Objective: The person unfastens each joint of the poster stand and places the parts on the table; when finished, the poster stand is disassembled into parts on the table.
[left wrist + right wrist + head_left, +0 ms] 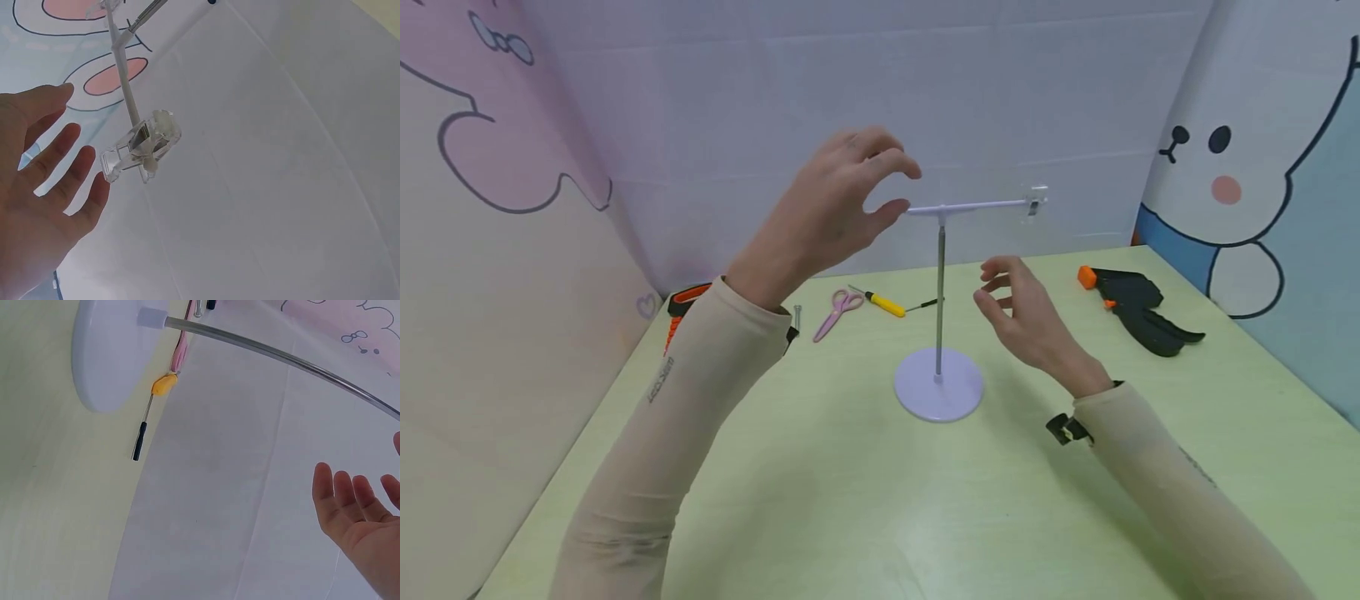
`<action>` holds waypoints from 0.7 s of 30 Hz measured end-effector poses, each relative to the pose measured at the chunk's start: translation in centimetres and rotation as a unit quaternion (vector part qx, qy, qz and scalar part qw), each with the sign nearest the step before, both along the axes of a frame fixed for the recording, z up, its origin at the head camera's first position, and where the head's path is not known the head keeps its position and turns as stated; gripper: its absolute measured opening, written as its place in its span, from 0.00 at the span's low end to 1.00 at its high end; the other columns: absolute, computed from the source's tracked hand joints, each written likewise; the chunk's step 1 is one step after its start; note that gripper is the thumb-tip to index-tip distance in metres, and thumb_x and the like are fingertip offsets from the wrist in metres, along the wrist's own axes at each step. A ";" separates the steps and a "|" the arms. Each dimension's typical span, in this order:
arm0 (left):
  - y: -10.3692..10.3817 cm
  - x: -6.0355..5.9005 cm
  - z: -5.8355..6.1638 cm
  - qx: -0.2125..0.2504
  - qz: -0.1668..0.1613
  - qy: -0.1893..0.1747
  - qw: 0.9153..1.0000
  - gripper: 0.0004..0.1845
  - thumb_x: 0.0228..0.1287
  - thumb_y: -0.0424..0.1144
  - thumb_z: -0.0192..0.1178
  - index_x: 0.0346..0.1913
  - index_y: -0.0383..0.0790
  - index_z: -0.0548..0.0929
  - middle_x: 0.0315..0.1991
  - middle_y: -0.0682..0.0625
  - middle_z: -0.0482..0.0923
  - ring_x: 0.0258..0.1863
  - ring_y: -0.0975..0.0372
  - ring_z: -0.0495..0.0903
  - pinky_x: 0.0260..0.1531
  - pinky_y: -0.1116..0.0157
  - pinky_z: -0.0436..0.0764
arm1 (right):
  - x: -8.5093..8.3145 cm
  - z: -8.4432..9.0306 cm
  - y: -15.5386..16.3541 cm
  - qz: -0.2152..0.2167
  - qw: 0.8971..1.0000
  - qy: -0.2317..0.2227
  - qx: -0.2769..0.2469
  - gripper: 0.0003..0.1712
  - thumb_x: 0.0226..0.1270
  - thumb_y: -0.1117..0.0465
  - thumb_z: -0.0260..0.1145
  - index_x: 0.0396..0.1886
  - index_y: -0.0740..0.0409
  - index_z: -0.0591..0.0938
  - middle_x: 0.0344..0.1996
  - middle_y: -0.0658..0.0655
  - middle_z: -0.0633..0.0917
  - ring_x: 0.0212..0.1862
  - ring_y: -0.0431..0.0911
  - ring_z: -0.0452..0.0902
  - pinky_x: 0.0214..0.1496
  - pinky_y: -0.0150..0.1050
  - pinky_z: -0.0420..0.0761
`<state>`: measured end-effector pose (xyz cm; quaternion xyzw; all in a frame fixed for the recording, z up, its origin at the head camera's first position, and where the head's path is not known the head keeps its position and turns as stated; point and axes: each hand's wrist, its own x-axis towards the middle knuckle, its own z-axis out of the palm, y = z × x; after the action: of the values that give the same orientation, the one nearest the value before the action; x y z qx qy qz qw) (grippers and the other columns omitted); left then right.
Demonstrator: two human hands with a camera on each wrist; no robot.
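Note:
A white T-shaped stand has a round base (937, 392), a metal pole (940, 292) and a thin crossbar (973, 207). A clear clip (1036, 201) hangs at the crossbar's right end. Another clear clip (140, 147) sits at the left end, seen in the left wrist view. My left hand (904, 190) is raised at that left end, thumb and fingers apart, holding nothing. In the left wrist view its fingers (62, 162) are spread just short of the clip. My right hand (988, 287) hovers right of the pole, fingers relaxed and empty.
Pink scissors (838, 310), a yellow-handled screwdriver (886, 304) and a bolt (797, 317) lie behind the stand. A black and orange clamp tool (1138, 310) lies at the right. An orange and black tool (685, 302) sits in the back left corner. Cartoon-printed walls enclose the green table (850, 500).

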<state>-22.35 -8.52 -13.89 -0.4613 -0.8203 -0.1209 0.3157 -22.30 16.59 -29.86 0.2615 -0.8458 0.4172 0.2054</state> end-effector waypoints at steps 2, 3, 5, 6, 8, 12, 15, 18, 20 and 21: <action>0.4 -0.1 0.2 -0.013 0.000 -0.005 1.000 0.11 0.62 0.35 0.63 0.47 0.40 0.82 0.48 0.47 0.75 0.51 0.52 0.70 0.54 0.61 0.67 | 0.0 0.0 -0.2 0.001 1.000 0.003 -0.005 0.21 0.72 0.63 0.56 0.57 0.71 0.65 0.49 0.65 0.72 0.50 0.55 0.72 0.45 0.50 0.77; 0.6 -0.1 0.4 -0.018 -0.001 -0.008 1.000 0.11 0.62 0.34 0.63 0.48 0.40 0.82 0.49 0.47 0.74 0.51 0.52 0.70 0.54 0.61 0.67 | 0.0 0.0 -0.4 0.001 1.000 0.005 -0.006 0.20 0.72 0.64 0.56 0.57 0.71 0.65 0.49 0.65 0.72 0.50 0.55 0.72 0.45 0.50 0.78; 0.9 -0.3 0.5 -0.030 -0.004 -0.010 0.999 0.11 0.62 0.34 0.63 0.48 0.39 0.81 0.50 0.46 0.74 0.52 0.52 0.69 0.55 0.61 0.67 | -0.1 0.1 -0.6 0.001 1.000 0.009 -0.011 0.20 0.71 0.64 0.56 0.57 0.70 0.65 0.48 0.65 0.72 0.49 0.55 0.72 0.44 0.49 0.78; 1.0 -0.3 0.6 -0.036 -0.005 -0.013 0.999 0.11 0.62 0.34 0.63 0.47 0.39 0.81 0.50 0.46 0.73 0.53 0.53 0.69 0.55 0.62 0.67 | -0.1 0.1 -0.7 0.001 1.000 0.010 -0.012 0.20 0.71 0.64 0.56 0.57 0.70 0.66 0.48 0.65 0.73 0.49 0.54 0.73 0.44 0.48 0.77; 1.3 -0.5 0.7 -0.050 -0.009 -0.021 0.999 0.11 0.61 0.34 0.63 0.47 0.39 0.82 0.50 0.46 0.73 0.53 0.53 0.69 0.55 0.62 0.66 | -0.1 0.1 -0.9 0.003 1.000 0.011 -0.016 0.20 0.71 0.64 0.56 0.57 0.70 0.66 0.48 0.64 0.73 0.49 0.54 0.73 0.44 0.48 0.78; 1.7 -0.7 0.9 -0.076 -0.013 -0.050 0.996 0.12 0.61 0.32 0.63 0.48 0.40 0.82 0.49 0.47 0.73 0.53 0.54 0.68 0.54 0.62 0.68 | -0.2 0.1 -1.2 0.003 1.000 0.010 -0.027 0.19 0.71 0.64 0.56 0.56 0.70 0.66 0.47 0.64 0.73 0.49 0.54 0.73 0.43 0.49 0.78; 2.0 -1.0 1.2 -0.093 -0.018 -0.075 0.993 0.13 0.60 0.31 0.63 0.49 0.41 0.82 0.50 0.47 0.72 0.52 0.54 0.69 0.53 0.62 0.69 | -0.3 0.2 -1.4 0.008 0.999 0.004 -0.038 0.19 0.71 0.65 0.56 0.56 0.70 0.66 0.47 0.64 0.73 0.49 0.54 0.73 0.44 0.49 0.78; 2.3 -1.3 1.6 -0.117 -0.021 -0.103 0.988 0.15 0.60 0.30 0.63 0.50 0.42 0.82 0.49 0.48 0.73 0.50 0.56 0.70 0.51 0.62 0.70 | -0.3 0.2 -1.7 0.014 0.999 -0.003 -0.044 0.19 0.70 0.66 0.57 0.56 0.69 0.66 0.47 0.64 0.74 0.49 0.54 0.73 0.44 0.49 0.78; 2.5 -1.5 2.0 -0.134 -0.026 -0.128 0.982 0.15 0.60 0.29 0.63 0.50 0.42 0.81 0.48 0.48 0.74 0.49 0.57 0.71 0.49 0.63 0.71 | -0.3 0.3 -2.0 0.015 0.999 -0.005 -0.045 0.19 0.70 0.66 0.57 0.56 0.68 0.66 0.47 0.63 0.74 0.49 0.54 0.73 0.44 0.49 0.78; 2.7 -1.7 2.1 -0.143 -0.028 -0.141 0.979 0.15 0.60 0.28 0.63 0.50 0.42 0.81 0.47 0.48 0.74 0.48 0.57 0.71 0.48 0.63 0.71 | -0.3 0.3 -2.1 0.016 0.999 -0.005 -0.047 0.19 0.70 0.66 0.57 0.56 0.69 0.66 0.47 0.63 0.74 0.49 0.54 0.74 0.44 0.49 0.78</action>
<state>-24.03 -5.86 -11.77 -0.5030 -0.8522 -0.0748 0.1235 -22.60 14.49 -29.56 0.2629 -0.8222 0.4608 0.2061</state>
